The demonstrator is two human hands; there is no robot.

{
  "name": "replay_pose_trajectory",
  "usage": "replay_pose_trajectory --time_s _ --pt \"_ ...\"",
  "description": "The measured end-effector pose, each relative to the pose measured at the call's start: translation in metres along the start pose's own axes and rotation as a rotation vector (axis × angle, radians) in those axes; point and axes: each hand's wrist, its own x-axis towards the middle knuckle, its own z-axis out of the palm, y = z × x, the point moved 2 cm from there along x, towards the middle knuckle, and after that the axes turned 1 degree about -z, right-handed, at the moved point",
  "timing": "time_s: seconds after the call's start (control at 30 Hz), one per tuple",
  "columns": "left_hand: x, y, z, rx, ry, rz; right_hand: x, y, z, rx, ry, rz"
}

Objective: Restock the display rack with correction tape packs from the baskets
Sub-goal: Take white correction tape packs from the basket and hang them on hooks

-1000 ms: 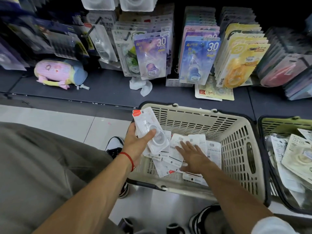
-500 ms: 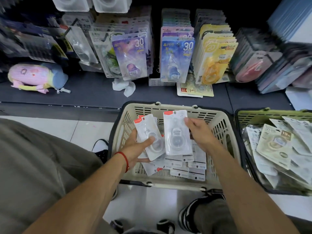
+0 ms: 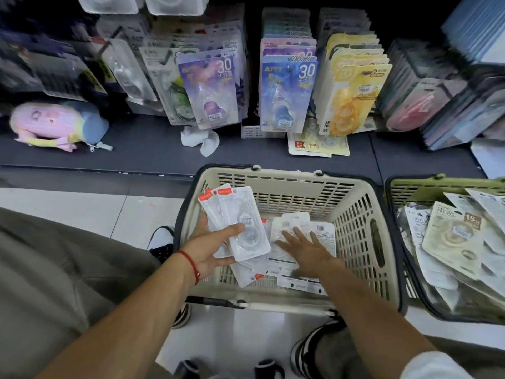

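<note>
Cream slotted-plastic shopping basket [image 3: 355,214] sits on the pale tiled floor, its far rim against the dark shelf base [image 3: 136,149].

Left hand [image 3: 210,247], red cord at the wrist, is at the basket's left wall. It grips a small fan of clear blister packs with white card backs and red top tabs [image 3: 240,222]. The thumb lies across the front pack and the fingers are curled behind. Each pack carries a round translucent correction-tape dispenser under glossy plastic.

Right hand [image 3: 303,247] is inside the basket, fingers spread and straight, palm down on loose white packs lying face-down with barcodes showing [image 3: 325,233]. It holds nothing. More of these packs lie flat on the basket floor, nearer the body than both hands.

Right of the cream basket, touching or just beside it, stands a green slotted basket with a dark rim [image 3: 426,187], heaped with flat beige and white card packs.

Beyond the cream basket hangs the display rack: rows of purple packs [image 3: 210,91], blue packs [image 3: 287,97] and yellow packs [image 3: 352,99] in overlapping, glossy-fronted stacks. A crumpled white tissue [image 3: 199,138] lies on the shelf base below the purple row. A soft pastel plush pouch [image 3: 54,124] lies far left of it.
</note>
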Motion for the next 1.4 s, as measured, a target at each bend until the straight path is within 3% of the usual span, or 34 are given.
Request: replay_pose_trajectory --time_s 0.1,0.17,0.23,0.33,0.43,0.57,0.7,0.8,1.1,1.23,1.3,1.4 --pt "0.0 0.002 -0.003 -0.033 0.019 0.024 0.012 -0.006 0.012 -0.238 0.008 0.012" --pt "0.0 0.003 -0.005 -0.052 0.033 0.039 0.016 -0.004 0.008 -0.212 0.048 0.001" --pt "0.0 0.004 -0.007 -0.047 0.044 0.049 0.011 0.002 0.002 0.022 0.06 -0.023" --pt "-0.001 0.007 -0.007 -0.024 0.043 0.059 -0.009 0.012 -0.022 0.59 0.112 0.018" --pt "-0.001 0.012 -0.002 0.001 0.023 0.088 -0.032 0.036 -0.065 1.061 0.436 0.109" --pt "-0.007 0.024 0.012 0.022 -0.032 0.145 -0.064 0.066 -0.123 1.36 0.686 0.105" --pt "-0.023 0.043 0.032 0.04 -0.187 0.211 -0.083 0.052 -0.18 1.419 0.687 -0.029" --pt "-0.04 0.065 0.044 0.022 -0.302 0.277 -0.088 0.026 -0.217 1.32 0.67 -0.083" --pt "-0.078 0.175 0.062 0.023 -0.371 0.585 -0.126 -0.025 -0.337 1.068 1.036 -0.168" --pt "-0.088 0.235 0.067 0.052 -0.402 0.664 -0.144 -0.032 -0.371 1.215 1.124 -0.177" --pt "-0.093 0.264 0.065 0.063 -0.416 0.708 -0.15 -0.035 -0.377 1.255 1.102 -0.199" --pt "-0.094 0.293 0.059 0.072 -0.407 0.779 -0.146 -0.048 -0.381 1.276 0.916 -0.29"
